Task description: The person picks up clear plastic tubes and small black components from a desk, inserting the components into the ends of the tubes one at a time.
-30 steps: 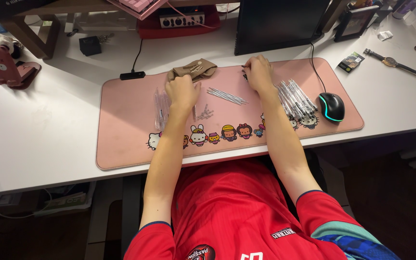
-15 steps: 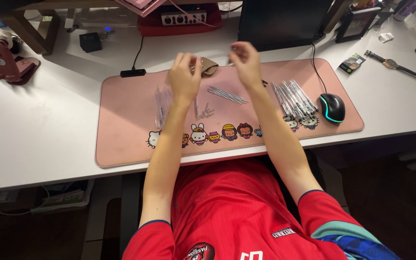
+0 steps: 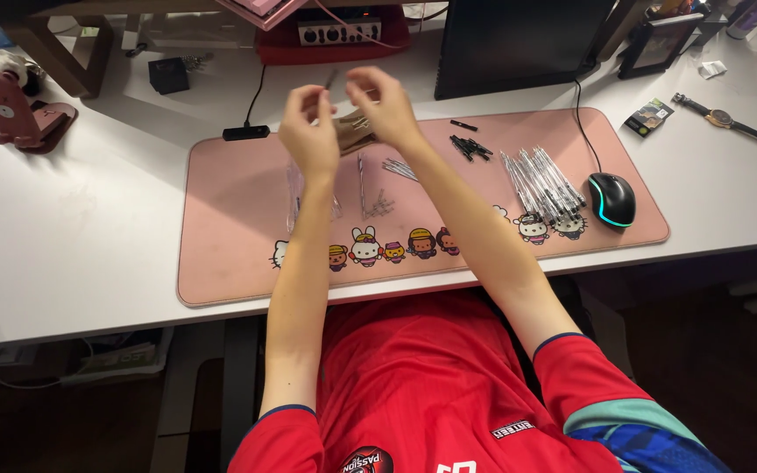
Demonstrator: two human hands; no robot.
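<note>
Pink mat [image 3: 238, 228] covers the middle of the white worktop [image 3: 72, 236]; both hands are raised above its rear edge. Left hand [image 3: 310, 131] is curled, fingertips pinched together — what it grips is too small to tell. Right hand [image 3: 380, 103] is likewise closed at the fingertips, pinching a thin dark rod [image 3: 331, 79] that points up and away from the body. The two hands are near each other but apart. A tan pouch [image 3: 357, 131] shows between and behind the hands; whether either hand touches it cannot be told. On the mat below the hands lie clear tubes [image 3: 295, 188], thin metal refills [image 3: 368, 188] and a few more at [image 3: 400, 168]. Right of these — small black caps [image 3: 470, 147], then a fanned row of clear pens [image 3: 541, 180]. A black mouse [image 3: 611, 199] sits at the mat's right end. A watch [image 3: 727, 120] lies well apart on the worktop.
</note>
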